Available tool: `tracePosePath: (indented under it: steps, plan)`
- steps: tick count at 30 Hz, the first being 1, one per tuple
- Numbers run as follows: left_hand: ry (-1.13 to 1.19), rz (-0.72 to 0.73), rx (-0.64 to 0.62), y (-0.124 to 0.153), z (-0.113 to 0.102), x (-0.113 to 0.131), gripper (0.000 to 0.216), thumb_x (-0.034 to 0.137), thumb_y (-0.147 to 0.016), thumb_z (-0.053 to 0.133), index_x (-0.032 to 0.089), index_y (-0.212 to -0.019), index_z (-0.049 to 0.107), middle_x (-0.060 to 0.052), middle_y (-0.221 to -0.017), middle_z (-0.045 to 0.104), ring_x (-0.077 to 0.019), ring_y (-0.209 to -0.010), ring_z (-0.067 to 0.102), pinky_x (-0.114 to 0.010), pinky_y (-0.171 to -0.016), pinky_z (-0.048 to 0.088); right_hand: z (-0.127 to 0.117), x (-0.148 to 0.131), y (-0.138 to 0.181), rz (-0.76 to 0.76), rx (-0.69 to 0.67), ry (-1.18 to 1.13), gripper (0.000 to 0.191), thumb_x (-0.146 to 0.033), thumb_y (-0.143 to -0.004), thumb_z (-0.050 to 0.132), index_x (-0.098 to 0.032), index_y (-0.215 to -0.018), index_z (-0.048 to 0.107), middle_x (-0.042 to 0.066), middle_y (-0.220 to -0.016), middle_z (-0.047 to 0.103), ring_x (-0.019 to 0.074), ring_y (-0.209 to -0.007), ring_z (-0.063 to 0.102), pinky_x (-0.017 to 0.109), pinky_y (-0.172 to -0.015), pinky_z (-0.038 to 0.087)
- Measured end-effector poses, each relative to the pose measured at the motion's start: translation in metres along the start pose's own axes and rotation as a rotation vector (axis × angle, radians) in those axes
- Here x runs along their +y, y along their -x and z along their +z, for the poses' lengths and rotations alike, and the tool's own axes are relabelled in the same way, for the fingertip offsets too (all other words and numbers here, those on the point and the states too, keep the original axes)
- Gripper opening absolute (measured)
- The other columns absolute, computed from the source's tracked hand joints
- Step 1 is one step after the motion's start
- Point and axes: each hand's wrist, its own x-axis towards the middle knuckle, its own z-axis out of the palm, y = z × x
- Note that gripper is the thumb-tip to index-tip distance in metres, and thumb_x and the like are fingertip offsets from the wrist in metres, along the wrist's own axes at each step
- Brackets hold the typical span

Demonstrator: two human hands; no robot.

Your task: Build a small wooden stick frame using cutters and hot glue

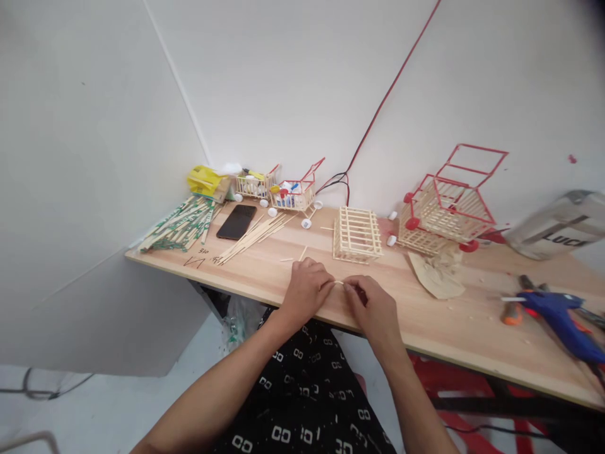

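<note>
Between my two hands, close to the table's front edge, runs a short pale wooden stick [338, 282]. My left hand [308, 287] is closed on its left end, and my right hand [371, 302] pinches the other end. The stick looks slightly bowed; its ends are hidden in my fingers. Just beyond my hands stands a small crate-like frame [358, 234] built of thin wooden sticks. A loose stick piece [303, 253] lies right behind my left hand, with a shorter white piece beside it.
Loose sticks [255, 238], a black phone [237, 222] and green-wrapped chopsticks [182, 226] lie left. Two small stick carts [293, 194] stand against the wall. At right are a red-trimmed cart [449, 205], crumpled brown paper [439, 277], a blue glue gun [562, 315] and a large jar [560, 227].
</note>
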Motion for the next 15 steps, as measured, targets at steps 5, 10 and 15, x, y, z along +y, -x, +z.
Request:
tracePosePath:
  steps: [5,10,15]
  plan:
    - [0.003,-0.005,-0.009,0.0005,-0.0010,0.0013,0.017,0.026,-0.090,0.055,0.020,-0.079,0.068,-0.002,-0.081,0.066,-0.0193,-0.087,0.050,-0.037,-0.079,0.031,-0.0004,-0.0006,0.0000,-0.013,0.005,-0.018,0.015,-0.028,-0.090,0.049,-0.019,-0.087,0.061,0.003,-0.083,0.062,0.0174,-0.076,0.056,0.029,-0.071,0.043]
    - [0.006,-0.015,-0.018,0.0001,-0.0009,0.0013,0.016,0.026,-0.089,0.056,0.020,-0.080,0.068,-0.002,-0.082,0.066,-0.0203,-0.088,0.050,-0.037,-0.078,0.031,0.0001,0.0016,0.0000,-0.009,0.024,-0.013,0.015,-0.027,-0.088,0.051,-0.019,-0.086,0.063,0.004,-0.084,0.060,0.0180,-0.078,0.056,0.030,-0.071,0.044]
    - [0.002,-0.017,-0.030,-0.0004,-0.0010,0.0009,0.017,0.026,-0.089,0.055,0.020,-0.080,0.068,-0.003,-0.083,0.066,-0.0212,-0.089,0.051,-0.037,-0.078,0.031,0.0009,0.0018,0.0000,0.027,0.044,0.003,0.015,-0.028,-0.087,0.054,-0.019,-0.086,0.066,0.005,-0.086,0.059,0.0182,-0.077,0.056,0.030,-0.069,0.045]
